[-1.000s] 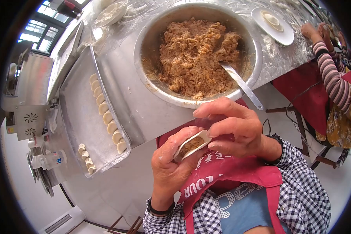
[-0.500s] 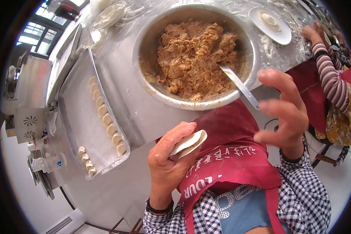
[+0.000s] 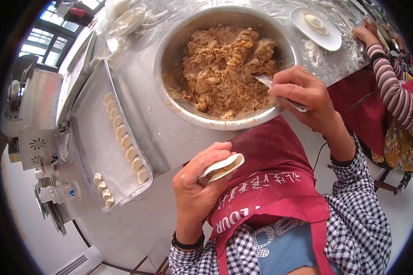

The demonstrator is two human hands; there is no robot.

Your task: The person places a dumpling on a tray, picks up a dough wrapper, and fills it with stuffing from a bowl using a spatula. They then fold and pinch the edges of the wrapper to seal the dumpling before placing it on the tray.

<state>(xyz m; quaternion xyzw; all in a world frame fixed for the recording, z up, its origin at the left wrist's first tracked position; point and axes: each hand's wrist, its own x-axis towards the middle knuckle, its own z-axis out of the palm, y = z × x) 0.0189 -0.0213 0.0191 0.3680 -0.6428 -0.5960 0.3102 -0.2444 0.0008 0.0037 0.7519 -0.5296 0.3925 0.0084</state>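
Overhead, a spoon in one hand and a wrapper in the other, at a steel bowl (image 3: 170, 55) of filling (image 3: 225, 64).
The right hand (image 3: 303, 94) is closed around the spoon (image 3: 264, 80) at the bowl's near rim. The spoon's long axis slants from that grip up and left into the brown filling. Below and left of the grip, nearer the body and clear of the bowl, the left hand (image 3: 195, 183) cups a half-folded dough wrapper (image 3: 225, 164), its open edge turned up toward the spoon.
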